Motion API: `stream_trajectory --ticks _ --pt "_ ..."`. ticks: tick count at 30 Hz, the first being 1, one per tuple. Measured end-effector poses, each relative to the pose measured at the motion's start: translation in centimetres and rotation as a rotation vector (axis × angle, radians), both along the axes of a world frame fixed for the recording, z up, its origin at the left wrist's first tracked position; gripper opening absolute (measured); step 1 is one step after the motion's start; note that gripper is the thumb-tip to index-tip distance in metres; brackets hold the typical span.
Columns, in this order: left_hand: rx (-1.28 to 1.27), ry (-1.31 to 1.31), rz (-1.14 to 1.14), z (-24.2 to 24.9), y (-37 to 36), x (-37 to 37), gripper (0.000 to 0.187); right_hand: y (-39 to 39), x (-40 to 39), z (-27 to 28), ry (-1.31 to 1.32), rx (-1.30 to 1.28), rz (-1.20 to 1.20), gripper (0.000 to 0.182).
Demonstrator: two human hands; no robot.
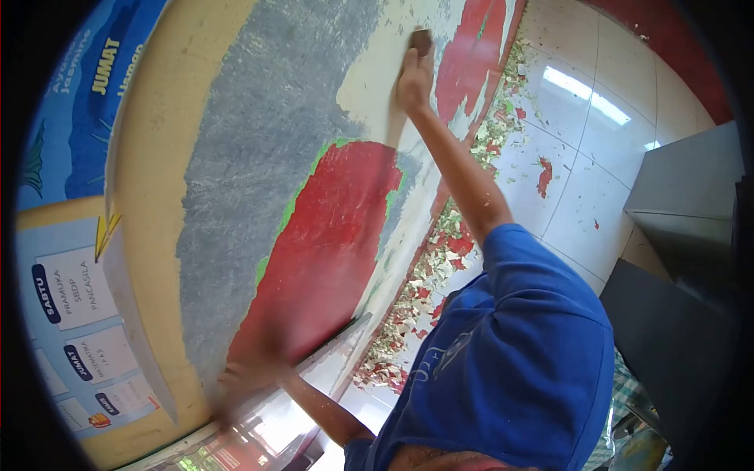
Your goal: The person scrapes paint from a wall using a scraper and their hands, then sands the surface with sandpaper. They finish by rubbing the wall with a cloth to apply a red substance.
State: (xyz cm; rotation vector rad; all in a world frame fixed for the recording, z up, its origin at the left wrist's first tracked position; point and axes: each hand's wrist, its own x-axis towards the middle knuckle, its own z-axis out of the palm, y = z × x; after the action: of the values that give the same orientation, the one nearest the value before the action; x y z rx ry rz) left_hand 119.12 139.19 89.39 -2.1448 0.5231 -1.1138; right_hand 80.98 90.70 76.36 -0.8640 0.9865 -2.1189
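My right hand [414, 82] reaches to the top of the view, its fingers closed round a small brown block-like object [422, 41] held against the wall. My left hand [251, 377] is at the lower left, over the wall near the lower end of a red patch [330, 228]. Motion smears its fingers, so their pose and anything in them cannot be made out. Around the red patch, the wall shows rough grey [243, 133] and cream areas with thin green edges. Another red strip [471, 59] lies beside my right hand.
Peeled flakes [404, 318] in cream, red and green lie along the wall's foot. White floor tiles [561, 157] hold a few red scraps. Grey box-like furniture [683, 177] stands at the right. Printed schedule posters [75, 286] hang at the left.
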Motion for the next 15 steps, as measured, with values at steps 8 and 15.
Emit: stream_trajectory --ticks 8,15 --pt "-0.098 -0.05 -0.192 0.0 1.2 3.7 0.045 19.8 12.2 -4.5 0.617 0.122 -0.122 0.048" --pt "-0.29 -0.168 -1.106 1.3 -2.1 1.2 0.047 3.5 2.6 -12.2 -0.375 0.527 0.077 0.055"
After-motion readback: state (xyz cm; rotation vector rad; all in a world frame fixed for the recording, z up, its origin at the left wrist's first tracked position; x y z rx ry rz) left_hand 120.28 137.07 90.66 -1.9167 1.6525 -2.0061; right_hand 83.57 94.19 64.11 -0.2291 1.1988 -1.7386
